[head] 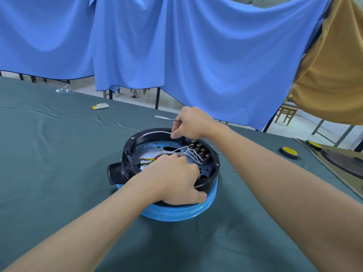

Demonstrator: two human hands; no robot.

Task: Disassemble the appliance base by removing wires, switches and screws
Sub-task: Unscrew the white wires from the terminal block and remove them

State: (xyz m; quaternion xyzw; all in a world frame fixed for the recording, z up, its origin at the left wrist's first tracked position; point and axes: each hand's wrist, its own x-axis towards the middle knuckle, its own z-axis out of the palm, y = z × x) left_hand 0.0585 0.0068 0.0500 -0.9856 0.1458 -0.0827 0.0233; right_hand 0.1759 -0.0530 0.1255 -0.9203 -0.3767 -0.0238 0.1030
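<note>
The round black appliance base (208, 179) lies upside down on a blue-wrapped body (182, 213) in the middle of the table. Inside it run white wires (172, 151), red and yellow-green wires (151, 159), and a row of switch terminals (200, 151). My left hand (174, 177) grips the near rim of the base, thumb outside, fingers over the wires. My right hand (190, 122) hovers over the far rim, pinching a white wire (157, 133) and holding a thin metal tool (165, 118) that points left.
A dark green cloth (59, 154) covers the table. A yellow-white scrap (100, 106) lies far left, clear plastic (62, 89) beyond it. Two tape rolls (288, 152) and a dark disc on a mat (345, 161) sit at right. Blue and tan sheets hang behind.
</note>
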